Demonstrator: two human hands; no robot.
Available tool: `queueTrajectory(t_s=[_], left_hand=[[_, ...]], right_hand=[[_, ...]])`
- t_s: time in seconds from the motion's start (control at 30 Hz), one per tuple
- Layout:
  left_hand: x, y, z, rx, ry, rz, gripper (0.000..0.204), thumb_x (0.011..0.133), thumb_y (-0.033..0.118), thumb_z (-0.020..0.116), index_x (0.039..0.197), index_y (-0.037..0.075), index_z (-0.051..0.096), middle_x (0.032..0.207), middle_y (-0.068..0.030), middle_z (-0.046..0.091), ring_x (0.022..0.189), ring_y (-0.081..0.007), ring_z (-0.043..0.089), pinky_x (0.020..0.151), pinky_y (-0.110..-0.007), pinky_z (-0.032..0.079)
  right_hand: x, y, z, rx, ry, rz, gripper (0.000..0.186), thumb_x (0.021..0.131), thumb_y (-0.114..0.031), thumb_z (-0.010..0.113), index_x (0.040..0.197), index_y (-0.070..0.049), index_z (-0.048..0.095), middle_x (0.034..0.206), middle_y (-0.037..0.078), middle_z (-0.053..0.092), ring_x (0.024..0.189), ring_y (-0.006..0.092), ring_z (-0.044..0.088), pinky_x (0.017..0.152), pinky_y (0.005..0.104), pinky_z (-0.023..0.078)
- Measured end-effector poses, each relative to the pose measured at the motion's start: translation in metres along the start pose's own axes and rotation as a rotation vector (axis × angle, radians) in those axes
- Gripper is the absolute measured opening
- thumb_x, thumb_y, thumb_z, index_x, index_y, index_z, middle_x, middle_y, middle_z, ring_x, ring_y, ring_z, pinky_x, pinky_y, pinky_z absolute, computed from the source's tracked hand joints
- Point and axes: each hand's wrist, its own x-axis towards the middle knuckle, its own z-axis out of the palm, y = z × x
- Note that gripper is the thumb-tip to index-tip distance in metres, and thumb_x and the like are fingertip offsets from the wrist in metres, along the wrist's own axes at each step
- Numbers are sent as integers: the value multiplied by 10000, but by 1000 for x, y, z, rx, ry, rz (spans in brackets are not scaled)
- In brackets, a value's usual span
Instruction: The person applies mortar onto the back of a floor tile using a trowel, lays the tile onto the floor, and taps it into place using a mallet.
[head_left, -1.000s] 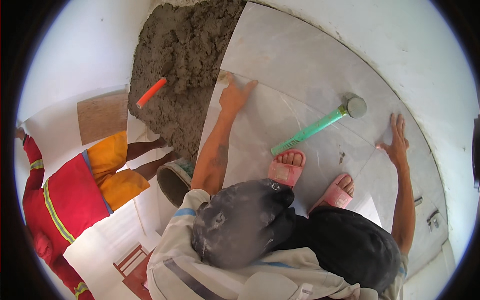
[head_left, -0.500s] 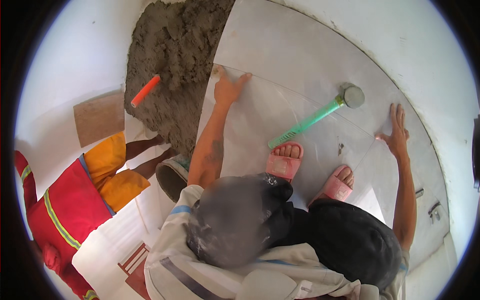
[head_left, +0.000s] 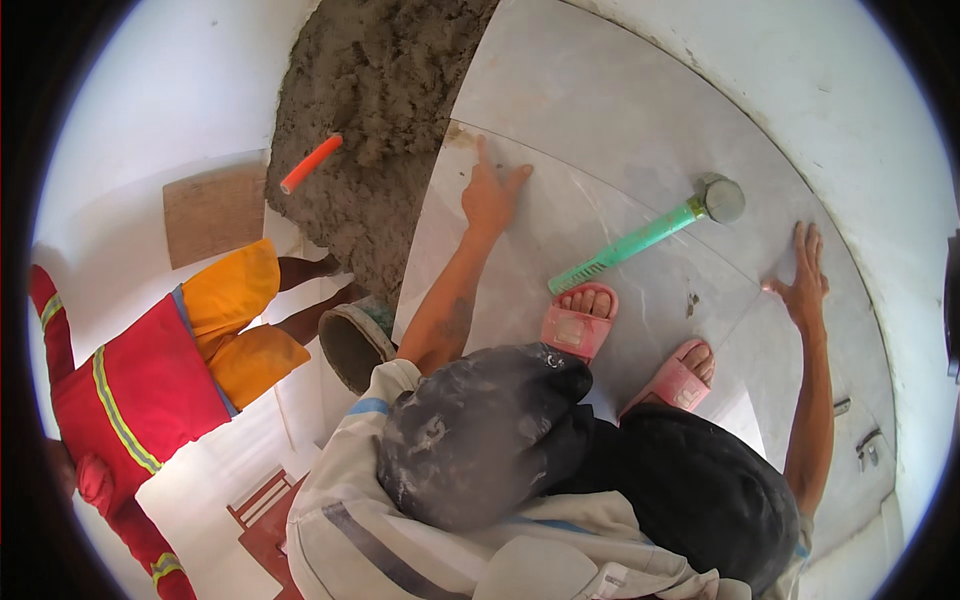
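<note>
Large grey floor tiles (head_left: 600,90) lie under both my hands, with thin seams between them. My left hand (head_left: 490,198) is on a tile near its edge beside the wet mortar; the index finger points out, the thumb is spread, and nothing is held. Over at the right, my right hand (head_left: 803,285) rests with fingers apart on the tiles near the wall, close to where seams meet. Between the hands lies a mallet (head_left: 630,245) with a green handle and a round greyish head. Neither hand touches it.
Rough mortar (head_left: 370,90) borders the tiles at the left, with an orange rod-like handle (head_left: 312,163) on it. A bucket (head_left: 355,345) stands by my left arm. Someone in a red top (head_left: 140,390) is at far left, near a brown board (head_left: 213,212). Small metal pieces (head_left: 868,448) lie at right.
My left hand has drawn back slightly from the tile's corner, and its index finger is now stretched out. My right hand stays near the same seam. The whole view has shifted a little.
</note>
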Motion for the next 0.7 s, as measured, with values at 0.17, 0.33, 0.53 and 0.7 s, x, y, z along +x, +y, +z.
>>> queueTrajectory(t_s=[0.17,0.33,0.53,0.7], left_hand=[[-8,-1,7,47,18,51,927,840,545,634,1521,102,190,1081,-189,564,892,-337,617,751,-426,491],[-18,-11,21,18,119,124,827,877,496,608,1507,100,247,992,-161,547,788,-312,591,681,-418,474],[-64,-21,36,221,200,513,595,891,365,590,1430,163,442,993,-137,527,820,-278,507,698,-422,383],[-69,-18,26,257,205,623,553,883,383,597,1396,200,499,1033,-125,514,871,-269,475,760,-413,343]], right_hand=[[-5,6,-1,-5,-16,10,1197,532,-189,867,1529,-278,211,1609,38,150,1475,253,160,1067,585,262],[-2,1,0,-11,-1,-2,1214,511,-210,864,1530,-272,208,1609,38,149,1475,257,159,1063,599,266],[0,2,2,0,21,-14,1229,489,-256,857,1531,-272,204,1610,38,147,1475,261,160,1053,597,273],[0,1,1,-42,-15,2,1224,507,-231,862,1533,-272,196,1611,42,146,1476,268,157,1050,597,275]])
